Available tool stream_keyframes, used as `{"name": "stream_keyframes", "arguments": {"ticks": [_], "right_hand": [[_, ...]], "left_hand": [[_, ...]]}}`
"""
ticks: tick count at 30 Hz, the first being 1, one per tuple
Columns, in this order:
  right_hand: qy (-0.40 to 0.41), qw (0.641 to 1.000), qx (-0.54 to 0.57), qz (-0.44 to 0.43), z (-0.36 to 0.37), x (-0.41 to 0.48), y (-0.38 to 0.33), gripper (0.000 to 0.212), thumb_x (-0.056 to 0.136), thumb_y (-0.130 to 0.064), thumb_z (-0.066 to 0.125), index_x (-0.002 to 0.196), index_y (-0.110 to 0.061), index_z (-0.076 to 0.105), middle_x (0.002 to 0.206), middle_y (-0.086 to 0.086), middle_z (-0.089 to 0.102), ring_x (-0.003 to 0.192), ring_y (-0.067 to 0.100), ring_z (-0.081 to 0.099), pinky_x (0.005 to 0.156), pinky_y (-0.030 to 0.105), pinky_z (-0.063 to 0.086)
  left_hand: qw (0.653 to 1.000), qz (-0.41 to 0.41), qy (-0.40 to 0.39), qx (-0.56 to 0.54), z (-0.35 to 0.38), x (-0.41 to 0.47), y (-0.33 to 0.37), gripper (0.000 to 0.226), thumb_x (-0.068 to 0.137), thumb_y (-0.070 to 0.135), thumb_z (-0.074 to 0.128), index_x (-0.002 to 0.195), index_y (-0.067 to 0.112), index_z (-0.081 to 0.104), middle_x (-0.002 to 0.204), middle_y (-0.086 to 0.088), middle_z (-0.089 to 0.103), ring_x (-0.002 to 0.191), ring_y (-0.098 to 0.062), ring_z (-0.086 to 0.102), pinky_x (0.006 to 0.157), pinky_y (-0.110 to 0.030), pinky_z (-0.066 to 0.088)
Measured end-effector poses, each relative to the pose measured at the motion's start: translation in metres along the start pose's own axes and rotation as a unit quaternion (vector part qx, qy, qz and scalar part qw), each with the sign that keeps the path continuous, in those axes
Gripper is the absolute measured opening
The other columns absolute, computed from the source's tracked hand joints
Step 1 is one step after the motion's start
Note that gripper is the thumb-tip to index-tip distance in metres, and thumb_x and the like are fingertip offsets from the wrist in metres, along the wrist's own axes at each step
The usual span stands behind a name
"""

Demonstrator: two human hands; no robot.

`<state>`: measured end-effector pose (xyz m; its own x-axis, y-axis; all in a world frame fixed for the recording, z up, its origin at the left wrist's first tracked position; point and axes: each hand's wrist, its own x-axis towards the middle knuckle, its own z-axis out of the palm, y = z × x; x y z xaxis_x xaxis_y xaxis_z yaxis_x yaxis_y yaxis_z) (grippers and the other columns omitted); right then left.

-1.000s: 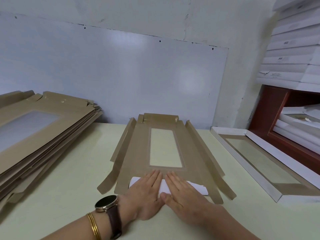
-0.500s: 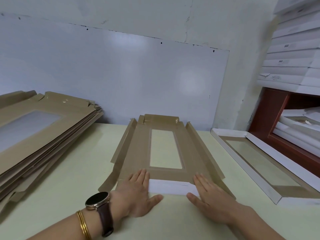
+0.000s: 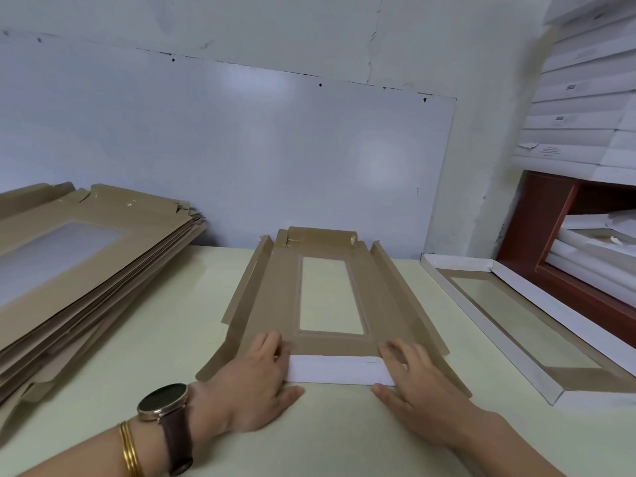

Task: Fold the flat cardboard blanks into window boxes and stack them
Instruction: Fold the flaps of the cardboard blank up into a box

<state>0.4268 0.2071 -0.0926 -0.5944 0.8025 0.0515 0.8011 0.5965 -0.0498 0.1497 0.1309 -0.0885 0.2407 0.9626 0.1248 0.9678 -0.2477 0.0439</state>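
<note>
- My left hand (image 3: 254,383) and right hand (image 3: 418,390) lie flat, fingers straight, pressing both ends of the white end flap (image 3: 339,370).
- The brown window-box blank (image 3: 378,304) stretches away beyond my fingertips.

Brown windowed cardboard blank (image 3: 275,304) lies flat, side flaps (image 3: 246,287) tilted up, near flap (image 3: 339,370) folded over showing white. Brown blank stack (image 3: 86,270) left; white-walled window box (image 3: 516,321) right.

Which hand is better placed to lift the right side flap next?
Right, probably: the right hand presses the white flap's right end, beside that side flap; the left hand is opposite.
</note>
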Motion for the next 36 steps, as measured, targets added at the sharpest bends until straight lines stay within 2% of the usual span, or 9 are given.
{"name": "stream_keyframes", "arguments": {"ticks": [5,9,14,20,23,27,32,34,36], "right_hand": [[0.030,0.999,0.002,-0.042,-0.006,0.006,-0.003,0.047,0.099,-0.052,0.033,0.143,-0.035,0.029,0.132,-0.010,0.027,0.126,0.010,0.023,0.098,0.026,0.038],[0.040,0.996,-0.012,-0.080,-0.009,0.011,-0.005,0.038,0.101,-0.047,0.031,0.134,-0.031,0.042,0.124,-0.012,0.036,0.116,0.008,0.029,0.096,0.023,0.034],[0.038,0.995,-0.007,-0.092,-0.011,0.013,-0.008,0.035,0.104,-0.040,0.027,0.119,-0.022,0.054,0.108,-0.008,0.039,0.102,0.010,0.037,0.089,0.025,0.037],[-0.002,0.997,0.015,-0.073,-0.023,0.024,-0.009,0.028,0.105,-0.034,0.030,0.091,-0.019,0.049,0.090,-0.009,0.043,0.086,0.009,0.040,0.075,0.026,0.034],[-0.012,0.997,0.048,-0.053,-0.030,0.031,-0.009,0.020,0.101,-0.026,0.032,0.091,-0.020,0.049,0.088,-0.007,0.051,0.084,0.017,0.049,0.072,0.034,0.041],[-0.027,0.997,0.074,-0.020,-0.034,0.043,-0.012,0.018,0.098,-0.020,0.033,0.098,-0.020,0.051,0.096,0.000,0.057,0.090,0.023,0.054,0.080,0.044,0.049],[0.001,0.999,0.039,-0.015,-0.022,0.057,-0.023,0.038,0.092,-0.006,0.034,0.124,-0.022,0.050,0.119,0.000,0.050,0.112,0.021,0.044,0.094,0.039,0.042],[0.034,0.999,0.020,-0.010,-0.013,0.061,-0.032,0.045,0.089,-0.006,0.037,0.130,-0.022,0.047,0.125,-0.001,0.050,0.115,0.023,0.046,0.094,0.036,0.040],[0.067,0.997,0.013,-0.024,-0.002,0.063,-0.044,0.042,0.096,-0.014,0.036,0.136,-0.020,0.044,0.132,-0.002,0.049,0.122,0.021,0.044,0.097,0.032,0.036]], "left_hand": [[1.000,0.025,0.012,0.008,-0.007,0.008,0.004,0.041,0.096,0.050,0.036,0.124,0.022,0.046,0.115,0.005,0.043,0.108,-0.014,0.039,0.092,-0.024,0.033],[0.999,0.031,0.027,0.034,-0.009,0.014,0.010,0.029,0.099,0.040,0.035,0.111,0.018,0.050,0.113,0.001,0.047,0.104,-0.019,0.044,0.087,-0.029,0.036],[0.998,0.025,0.025,0.044,-0.007,0.017,0.011,0.037,0.103,0.036,0.024,0.106,0.016,0.056,0.107,-0.001,0.049,0.098,-0.020,0.044,0.086,-0.034,0.040],[1.000,0.001,0.030,0.008,-0.016,0.024,0.006,0.027,0.100,0.026,0.032,0.103,0.014,0.056,0.104,-0.004,0.055,0.098,-0.025,0.053,0.078,-0.034,0.041],[1.000,-0.020,-0.002,-0.004,-0.025,0.033,0.005,0.021,0.087,0.009,0.039,0.101,0.015,0.053,0.103,-0.007,0.058,0.097,-0.029,0.055,0.068,-0.032,0.035],[0.997,-0.072,-0.026,0.023,-0.029,0.048,0.002,0.023,0.085,0.007,0.041,0.102,0.014,0.054,0.106,-0.008,0.060,0.096,-0.029,0.057,0.071,-0.035,0.043],[0.992,-0.054,0.008,0.110,-0.020,0.058,0.014,0.025,0.085,0.004,0.048,0.109,0.011,0.051,0.111,-0.008,0.053,0.104,-0.030,0.055,0.073,-0.038,0.042],[0.994,-0.035,0.020,0.101,-0.009,0.060,0.022,0.026,0.086,0.004,0.046,0.110,0.011,0.050,0.113,-0.008,0.051,0.105,-0.029,0.052,0.070,-0.035,0.036],[0.997,-0.027,0.038,0.060,0.003,0.063,0.027,0.027,0.086,0.007,0.044,0.113,0.011,0.048,0.115,-0.007,0.051,0.107,-0.027,0.050,0.076,-0.032,0.035]]}}
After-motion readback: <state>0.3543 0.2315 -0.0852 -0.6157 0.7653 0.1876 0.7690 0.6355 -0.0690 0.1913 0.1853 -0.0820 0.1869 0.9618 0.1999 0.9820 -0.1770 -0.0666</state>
